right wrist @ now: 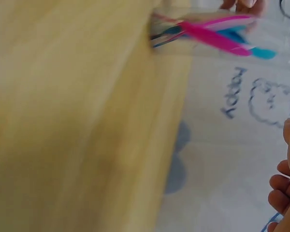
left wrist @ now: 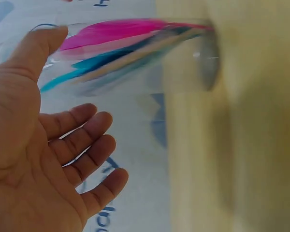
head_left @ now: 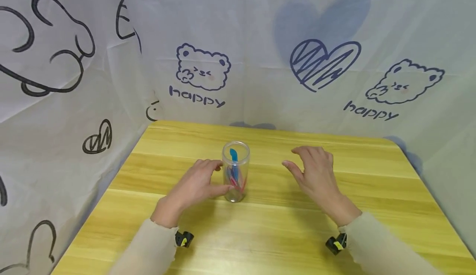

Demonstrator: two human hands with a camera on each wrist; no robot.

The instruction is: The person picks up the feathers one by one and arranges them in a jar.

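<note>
A tall clear cylinder-shaped cup (head_left: pixel 241 171) stands upright on the wooden table, its rim open at the top. Inside lean several slender pink and blue items (left wrist: pixel 111 36), broad at the upper end and thin at the lower; blur hides their exact kind. My left hand (head_left: pixel 198 182) is at the cup's left side, thumb in front and fingers behind, in a loose spread. Whether it touches the cup I cannot tell. Off to the right of the cup, my right hand (head_left: pixel 316 169) hovers over the table with thumb and fingers apart, holding nothing.
The yellow wood-grain table (head_left: pixel 260 233) reaches back to a white cloth (head_left: pixel 260 60) printed with hearts, bears and the word "happy". More printed cloth hangs along the left side. Each wrist wears a small black device (head_left: pixel 184 238).
</note>
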